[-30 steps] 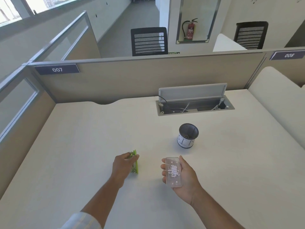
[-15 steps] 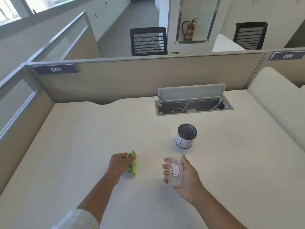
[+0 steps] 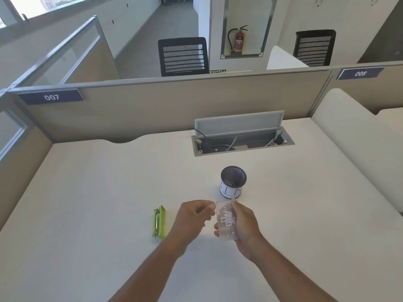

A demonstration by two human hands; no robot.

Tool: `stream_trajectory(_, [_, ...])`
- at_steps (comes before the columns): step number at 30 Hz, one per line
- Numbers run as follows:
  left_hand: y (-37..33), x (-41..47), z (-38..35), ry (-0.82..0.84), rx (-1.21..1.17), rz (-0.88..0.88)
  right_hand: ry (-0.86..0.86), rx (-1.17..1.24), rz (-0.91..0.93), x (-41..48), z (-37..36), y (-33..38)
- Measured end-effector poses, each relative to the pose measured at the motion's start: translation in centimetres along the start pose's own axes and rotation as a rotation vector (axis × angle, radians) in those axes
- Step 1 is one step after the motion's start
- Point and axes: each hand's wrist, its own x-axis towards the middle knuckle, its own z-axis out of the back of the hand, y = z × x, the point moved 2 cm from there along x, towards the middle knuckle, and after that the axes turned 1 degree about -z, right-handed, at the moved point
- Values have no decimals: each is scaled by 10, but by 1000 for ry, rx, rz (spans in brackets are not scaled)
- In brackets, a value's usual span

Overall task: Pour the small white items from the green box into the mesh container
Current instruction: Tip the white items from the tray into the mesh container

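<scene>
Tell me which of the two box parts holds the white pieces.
The clear tray in the right hand, just in front of the mesh container. The green lid lies empty on the desk, left of the left hand.

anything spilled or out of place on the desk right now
Nothing spilled. The small white items all sit inside the clear tray held in the right hand. The green lid lies apart on the desk, and the mesh container stands upright. Only the open cable hatch stands out.
</scene>
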Motion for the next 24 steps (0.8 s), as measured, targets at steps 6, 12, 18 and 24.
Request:
stream_trajectory(6, [-26,31,-25,62,-14,19,-113,-109,79,22,7,34])
stream_trajectory(12, [-60,80,-28,-31,-1,64,-185,-283,185,49,11,78])
stream_trajectory(18, [-88,130,-26,-145,46,-6,-303,-495,481,71,20,122])
stream_trajectory(24, [-94,162,-35,-137,169,-34,-323,-623,579,91,27,129])
